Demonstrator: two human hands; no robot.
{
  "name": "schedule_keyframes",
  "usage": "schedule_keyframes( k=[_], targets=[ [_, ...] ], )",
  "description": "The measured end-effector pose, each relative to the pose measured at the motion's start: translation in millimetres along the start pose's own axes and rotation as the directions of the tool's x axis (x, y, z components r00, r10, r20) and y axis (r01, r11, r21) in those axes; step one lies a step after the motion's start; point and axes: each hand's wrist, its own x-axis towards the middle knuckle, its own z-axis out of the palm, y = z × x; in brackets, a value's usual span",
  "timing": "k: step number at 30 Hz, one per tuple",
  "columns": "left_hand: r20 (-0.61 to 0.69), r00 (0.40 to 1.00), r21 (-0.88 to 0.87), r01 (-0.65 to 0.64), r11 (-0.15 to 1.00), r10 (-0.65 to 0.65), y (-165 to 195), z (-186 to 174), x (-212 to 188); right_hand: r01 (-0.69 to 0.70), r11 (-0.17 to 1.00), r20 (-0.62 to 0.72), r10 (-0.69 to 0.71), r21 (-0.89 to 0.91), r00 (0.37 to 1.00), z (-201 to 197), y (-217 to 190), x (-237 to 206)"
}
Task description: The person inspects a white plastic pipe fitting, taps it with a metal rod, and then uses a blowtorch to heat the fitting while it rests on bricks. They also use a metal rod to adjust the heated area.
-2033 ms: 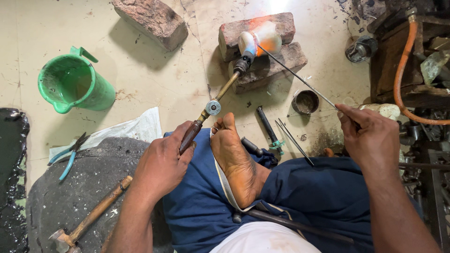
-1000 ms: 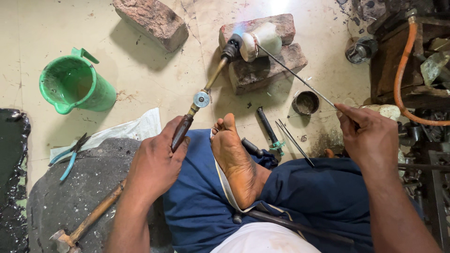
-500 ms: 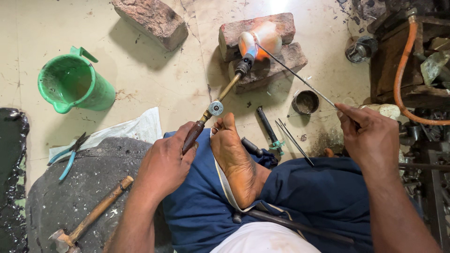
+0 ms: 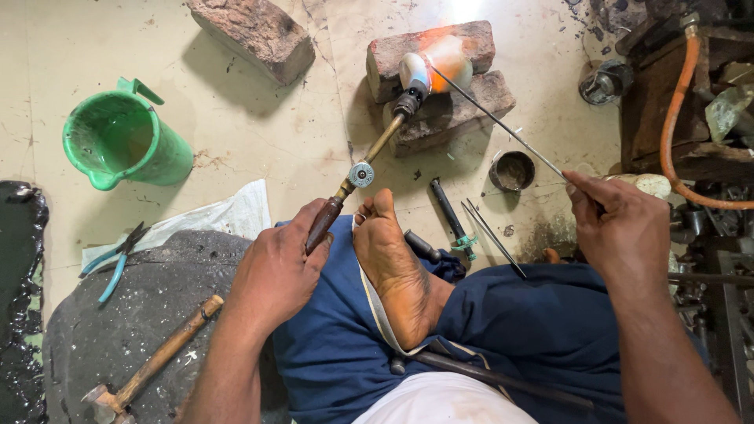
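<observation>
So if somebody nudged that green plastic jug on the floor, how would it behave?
The green jug looks like thin plastic and seems to hold little, so it is probably light and would slide easily on the smooth floor. It already leans in this view, so it may tip. Its side handle should limit rolling.

Floor (image 4: 259,133): bricks (image 4: 255,31), green jug (image 4: 126,145), pliers (image 4: 114,259).

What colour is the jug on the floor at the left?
Green, seen clearly in the head view: the jug.

Both arms (image 4: 236,353) are bare, with no sleeves, rings or watch. A dark blue wrap (image 4: 534,330) with a pale border covers the legs. One foot (image 4: 393,267) is bare.
</observation>
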Motion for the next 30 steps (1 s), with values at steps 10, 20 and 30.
schedule_keyframes(
  k=[10,20,30],
  targets=[
    [-0.01,1.0,-0.021,-0.001,1.0,0.001,-1.8,-0.6,0.4,-0.113,0.994,0.085,0.113,-0.001,0.99,-1.6,-2.5,4.5],
    [0.005,1.0,0.001,0.015,1.0,-0.015,0.0,0.2,2.6,-0.106,0.994,0.087,0.109,-0.037,0.99,-0.3,-1.0,5.1],
    [0.0,1.0,0.02,0.007,1.0,-0.007,-2.0,3.3,3.5,-0.125,0.992,0.089,0.126,-0.009,0.988,-0.6,-0.9,5.7]
  ],
)
